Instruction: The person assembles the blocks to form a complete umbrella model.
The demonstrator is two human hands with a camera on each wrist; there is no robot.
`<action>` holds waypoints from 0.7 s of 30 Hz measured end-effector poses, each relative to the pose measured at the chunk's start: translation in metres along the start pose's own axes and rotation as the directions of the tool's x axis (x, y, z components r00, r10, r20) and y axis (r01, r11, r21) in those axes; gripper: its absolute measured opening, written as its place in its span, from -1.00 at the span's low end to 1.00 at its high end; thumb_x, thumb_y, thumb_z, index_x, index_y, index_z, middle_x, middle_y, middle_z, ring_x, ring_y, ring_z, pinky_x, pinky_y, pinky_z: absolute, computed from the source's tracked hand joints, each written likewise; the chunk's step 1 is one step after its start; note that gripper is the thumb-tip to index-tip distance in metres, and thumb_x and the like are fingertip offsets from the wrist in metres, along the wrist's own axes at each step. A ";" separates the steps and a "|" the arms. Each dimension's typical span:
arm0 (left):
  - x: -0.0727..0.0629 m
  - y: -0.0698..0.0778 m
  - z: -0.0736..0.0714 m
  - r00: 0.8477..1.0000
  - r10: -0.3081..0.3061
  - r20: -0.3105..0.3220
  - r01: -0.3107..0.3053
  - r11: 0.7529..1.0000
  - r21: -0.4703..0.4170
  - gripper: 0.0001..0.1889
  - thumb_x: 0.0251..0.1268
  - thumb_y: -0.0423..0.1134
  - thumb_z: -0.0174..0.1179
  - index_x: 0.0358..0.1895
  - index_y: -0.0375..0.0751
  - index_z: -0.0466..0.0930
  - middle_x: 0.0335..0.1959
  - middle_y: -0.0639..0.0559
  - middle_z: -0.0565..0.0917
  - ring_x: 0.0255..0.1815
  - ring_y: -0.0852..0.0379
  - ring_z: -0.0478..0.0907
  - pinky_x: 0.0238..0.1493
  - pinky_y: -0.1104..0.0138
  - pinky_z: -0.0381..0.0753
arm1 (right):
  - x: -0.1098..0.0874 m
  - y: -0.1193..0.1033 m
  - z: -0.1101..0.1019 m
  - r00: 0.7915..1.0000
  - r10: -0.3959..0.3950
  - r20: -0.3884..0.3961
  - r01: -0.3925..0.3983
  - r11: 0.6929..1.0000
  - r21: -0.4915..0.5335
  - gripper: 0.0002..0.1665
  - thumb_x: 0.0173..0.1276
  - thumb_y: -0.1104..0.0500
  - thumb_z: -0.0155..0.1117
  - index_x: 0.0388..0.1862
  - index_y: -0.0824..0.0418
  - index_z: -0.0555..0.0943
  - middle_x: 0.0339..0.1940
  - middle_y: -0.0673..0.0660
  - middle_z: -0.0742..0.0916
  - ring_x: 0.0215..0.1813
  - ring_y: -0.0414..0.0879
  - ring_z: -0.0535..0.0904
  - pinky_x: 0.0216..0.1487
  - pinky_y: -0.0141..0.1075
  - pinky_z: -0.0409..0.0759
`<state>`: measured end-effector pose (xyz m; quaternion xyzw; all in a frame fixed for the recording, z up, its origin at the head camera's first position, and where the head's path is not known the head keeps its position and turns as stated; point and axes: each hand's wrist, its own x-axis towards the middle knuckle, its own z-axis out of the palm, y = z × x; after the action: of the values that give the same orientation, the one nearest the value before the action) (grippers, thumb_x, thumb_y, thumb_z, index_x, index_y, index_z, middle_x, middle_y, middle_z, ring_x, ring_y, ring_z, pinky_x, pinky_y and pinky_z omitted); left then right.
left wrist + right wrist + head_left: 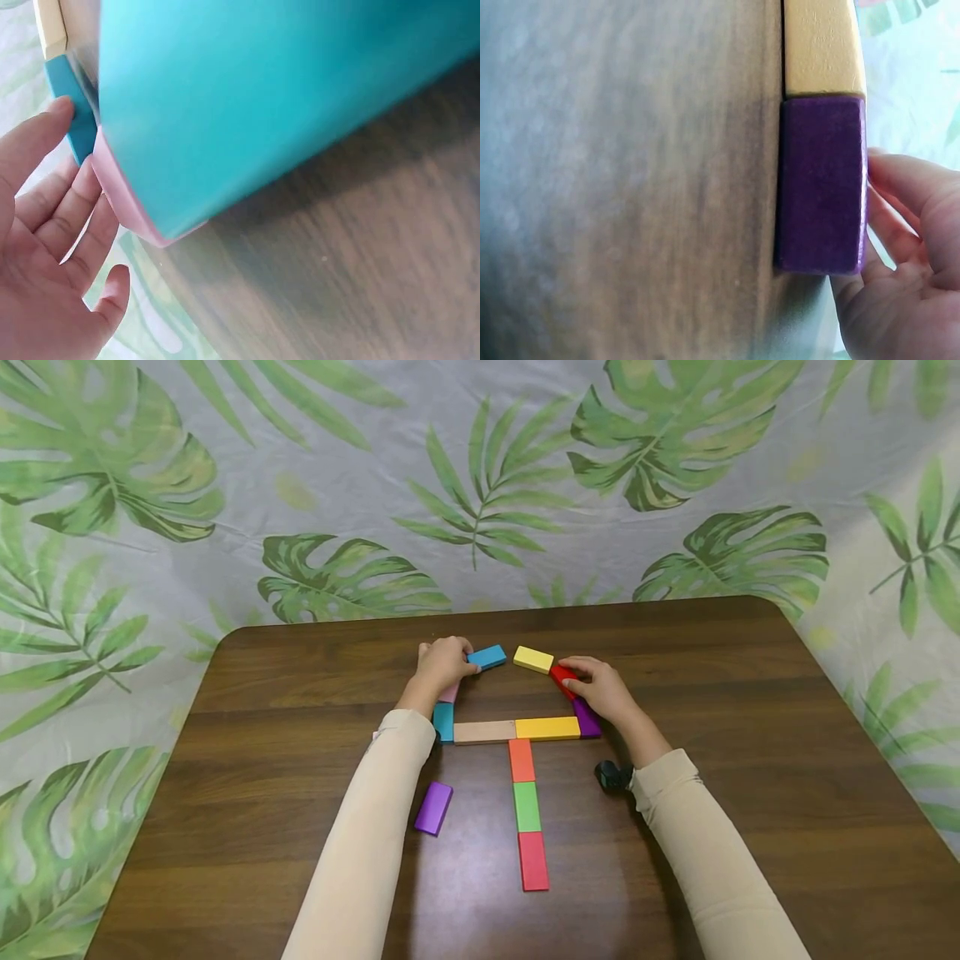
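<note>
At the far side of a ring of wooden blocks, my left hand pinches the left end of a blue block. In the left wrist view its thumb lies on the blue block, while the other fingers reach behind it and the pink block. Across the ring my right hand holds a red block between thumb and fingers. That red block touches a pale yellow block at one end and a purple block at the other. A gap separates the blue and pale yellow blocks.
A teal block, a tan block and a yellow block form the ring's near side. Below runs a column of orange, green and red blocks. A loose violet block lies beside my left forearm.
</note>
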<state>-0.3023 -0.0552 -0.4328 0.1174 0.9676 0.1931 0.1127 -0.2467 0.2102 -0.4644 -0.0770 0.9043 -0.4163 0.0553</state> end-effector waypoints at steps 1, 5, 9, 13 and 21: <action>0.000 0.000 0.000 1.000 -0.002 0.005 0.002 1.000 -0.002 -0.62 0.09 -0.03 0.25 -0.04 -0.10 0.55 -0.34 0.07 0.58 -0.21 0.06 0.45 -0.03 0.12 0.12 | 0.000 0.000 0.000 1.000 0.000 -0.002 0.000 1.000 -0.001 -0.55 0.29 0.29 0.12 0.18 0.23 0.44 0.21 0.24 0.42 0.11 0.14 0.38 0.00 -0.04 0.40; 0.001 -0.002 0.001 1.000 -0.004 0.022 0.005 1.000 -0.016 -0.62 0.08 -0.05 0.25 -0.03 -0.11 0.54 -0.27 0.03 0.58 -0.17 0.04 0.45 -0.01 0.10 0.18 | 0.000 0.000 0.000 1.000 -0.003 -0.002 0.003 1.000 -0.003 -0.55 0.29 0.29 0.13 0.18 0.23 0.45 0.21 0.24 0.42 0.11 0.14 0.39 0.00 -0.04 0.41; 0.001 -0.004 0.002 0.999 0.007 0.044 -0.004 0.998 -0.068 -0.63 0.11 -0.11 0.24 -0.01 -0.15 0.52 -0.25 -0.03 0.55 -0.20 0.03 0.43 -0.09 0.14 0.35 | 0.000 0.000 0.000 1.000 -0.004 0.000 0.004 1.000 -0.008 -0.55 0.29 0.28 0.13 0.18 0.23 0.45 0.20 0.25 0.43 0.11 0.14 0.38 0.00 -0.04 0.41; 0.001 -0.004 0.002 0.998 0.022 0.051 -0.016 0.994 -0.107 -0.65 0.12 -0.15 0.24 -0.03 -0.18 0.52 -0.26 -0.05 0.53 -0.26 0.05 0.42 -0.20 0.21 0.41 | 0.000 0.001 0.000 1.000 -0.006 -0.005 0.006 1.000 -0.008 -0.55 0.29 0.29 0.13 0.18 0.23 0.45 0.20 0.24 0.43 0.11 0.14 0.38 0.00 -0.04 0.40; -0.002 -0.002 0.001 0.998 0.037 0.054 -0.032 0.994 -0.100 -0.65 0.13 -0.17 0.23 -0.01 -0.19 0.51 -0.25 -0.07 0.53 -0.26 0.05 0.41 -0.21 0.22 0.41 | 0.001 0.002 0.000 1.000 -0.008 -0.001 0.008 1.000 0.004 -0.56 0.30 0.28 0.12 0.18 0.22 0.45 0.21 0.23 0.42 0.07 0.13 0.40 -0.04 -0.05 0.43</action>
<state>-0.3010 -0.0575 -0.4339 0.1338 0.9511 0.2395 0.1422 -0.2473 0.2107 -0.4659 -0.0804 0.9030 -0.4186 0.0535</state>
